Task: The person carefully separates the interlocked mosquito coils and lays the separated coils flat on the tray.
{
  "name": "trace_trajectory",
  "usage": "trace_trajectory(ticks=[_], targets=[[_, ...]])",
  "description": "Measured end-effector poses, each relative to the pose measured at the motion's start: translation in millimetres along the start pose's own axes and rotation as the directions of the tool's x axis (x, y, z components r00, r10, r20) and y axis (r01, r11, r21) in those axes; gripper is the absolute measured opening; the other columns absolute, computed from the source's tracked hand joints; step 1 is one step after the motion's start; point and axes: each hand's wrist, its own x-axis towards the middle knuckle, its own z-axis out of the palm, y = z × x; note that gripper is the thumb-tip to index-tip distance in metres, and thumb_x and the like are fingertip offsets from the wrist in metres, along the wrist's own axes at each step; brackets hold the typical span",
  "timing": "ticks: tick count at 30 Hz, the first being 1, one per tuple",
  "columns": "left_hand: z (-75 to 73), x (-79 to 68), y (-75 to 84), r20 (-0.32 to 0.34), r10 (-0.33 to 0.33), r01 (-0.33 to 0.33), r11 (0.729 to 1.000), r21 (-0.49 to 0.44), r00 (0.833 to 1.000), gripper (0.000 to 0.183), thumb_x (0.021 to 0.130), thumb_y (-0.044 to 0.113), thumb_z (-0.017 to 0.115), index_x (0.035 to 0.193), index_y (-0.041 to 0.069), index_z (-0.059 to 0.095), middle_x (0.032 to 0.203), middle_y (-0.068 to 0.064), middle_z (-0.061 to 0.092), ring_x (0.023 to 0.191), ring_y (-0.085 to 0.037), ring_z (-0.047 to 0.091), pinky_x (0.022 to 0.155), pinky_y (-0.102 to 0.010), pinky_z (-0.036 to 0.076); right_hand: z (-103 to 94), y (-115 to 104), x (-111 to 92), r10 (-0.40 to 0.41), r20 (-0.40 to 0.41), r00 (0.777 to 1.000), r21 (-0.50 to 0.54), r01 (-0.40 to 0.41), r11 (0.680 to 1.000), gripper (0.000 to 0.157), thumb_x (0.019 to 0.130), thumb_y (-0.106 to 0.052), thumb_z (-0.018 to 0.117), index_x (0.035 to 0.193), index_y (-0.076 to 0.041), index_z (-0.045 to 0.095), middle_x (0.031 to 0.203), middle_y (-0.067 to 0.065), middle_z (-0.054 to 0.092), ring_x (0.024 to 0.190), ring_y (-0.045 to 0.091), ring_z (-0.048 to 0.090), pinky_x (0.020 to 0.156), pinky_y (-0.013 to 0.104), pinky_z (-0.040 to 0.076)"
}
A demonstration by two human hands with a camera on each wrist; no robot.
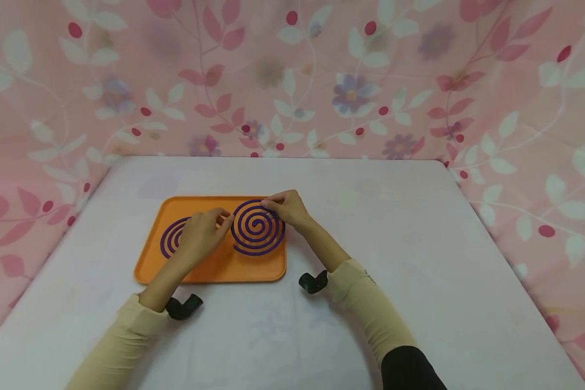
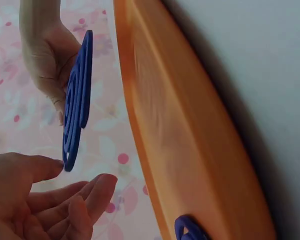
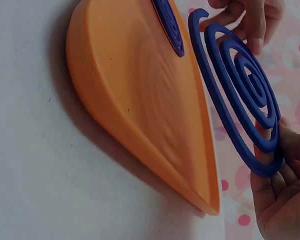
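Observation:
A blue-purple mosquito coil is raised above the right part of an orange tray. My right hand pinches its outer ring at the far right edge between thumb and fingers. At the coil's left edge is my left hand; in the left wrist view its thumb meets or nearly meets the ring, while the other fingers stand apart, loosely bent. A second coil lies in the tray's left part, partly hidden beneath the left hand and also seen in the right wrist view.
The tray lies on a white-covered table, left of the middle. Behind and at the sides hangs a pink floral cloth. Dark curved wrist pieces sit by both wrists, low over the table.

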Motion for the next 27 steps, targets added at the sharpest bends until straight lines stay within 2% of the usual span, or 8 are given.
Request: trace_trajectory(ticks=[5,8,11,16,19,23,27], targets=[[4.5,8.6,-1.0,0.042,-0.041,0.044,0.997,-0.069,0.998,0.022,0.09,0.015,0.057,0.096,-0.004,0.066,0.076,-0.015,0.068,0.053,-0.015,0.06,0.045,-0.023,0.044,10.2,0,3,0.02,-0.004,1.0,-0.021,-0.02,1.0,0.024,0.084,-0.022,0.066,0.097,-0.002,0.071,0.095,0.014,0.07,0.08,0.016,0.066,0.067,0.019,0.051],[6.6,11.4,-3.7,0.049,-0.04,0.044,0.997,-0.068,0.998,0.02,0.088,0.013,0.059,0.095,-0.004,0.068,0.077,-0.016,0.068,0.054,-0.016,0.059,0.047,-0.024,0.044,13.8,4,4,0.014,-0.003,1.0,-0.103,-0.014,0.995,0.025,0.085,-0.023,0.065,0.098,-0.003,0.071,0.095,0.012,0.07,0.084,0.017,0.066,0.071,0.021,0.051],[8.8,14.0,-8.0,0.066,-0.05,0.053,0.998,-0.046,0.997,0.02,0.087,0.012,0.061,0.095,-0.004,0.069,0.081,-0.017,0.068,0.061,-0.021,0.06,0.053,-0.028,0.043,16.1,10,5,-0.021,0.033,0.999,-0.218,0.028,0.976,0.023,0.088,-0.022,0.062,0.099,-0.003,0.071,0.095,0.011,0.071,0.087,0.019,0.065,0.074,0.023,0.05],[13.3,19.1,-15.7,0.13,-0.139,0.133,0.99,0.056,0.982,0.02,0.085,0.016,0.064,0.093,0.0,0.071,0.084,-0.016,0.068,0.07,-0.027,0.06,0.057,-0.034,0.044,18.5,16,5,-0.032,0.109,0.993,-0.38,0.072,0.922,0.021,0.089,-0.018,0.059,0.102,-0.006,0.07,0.1,0.007,0.07,0.091,0.019,0.065,0.077,0.028,0.05],[18.1,21.8,-19.2,0.16,-0.184,0.171,0.981,0.094,0.97,0.017,0.084,0.017,0.065,0.09,0.003,0.073,0.086,-0.015,0.069,0.071,-0.029,0.062,0.057,-0.036,0.046,20.5,15,5,-0.026,0.116,0.993,-0.493,0.08,0.867,0.021,0.088,-0.02,0.06,0.104,-0.01,0.07,0.106,0.005,0.069,0.094,0.019,0.064,0.077,0.031,0.051],[23.0,22.0,-21.1,0.162,-0.193,0.181,0.98,0.084,0.968,0.014,0.082,0.016,0.067,0.085,0.003,0.073,0.084,-0.014,0.07,0.071,-0.029,0.064,0.059,-0.038,0.048,25.8,16,5,-0.04,0.098,0.994,-0.601,0.091,0.794,0.02,0.088,-0.022,0.061,0.103,-0.012,0.071,0.108,0.002,0.068,0.092,0.018,0.065,0.071,0.03,0.052],[24.2,20.9,-21.2,0.143,-0.178,0.171,0.983,0.061,0.974,0.014,0.079,0.015,0.071,0.075,0.002,0.071,0.073,-0.012,0.068,0.06,-0.023,0.059,0.052,-0.032,0.043,28.7,17,4,-0.053,0.071,0.996,-0.616,0.086,0.783,0.018,0.086,-0.021,0.063,0.1,-0.012,0.072,0.102,0.002,0.07,0.084,0.018,0.066,0.063,0.026,0.051]])
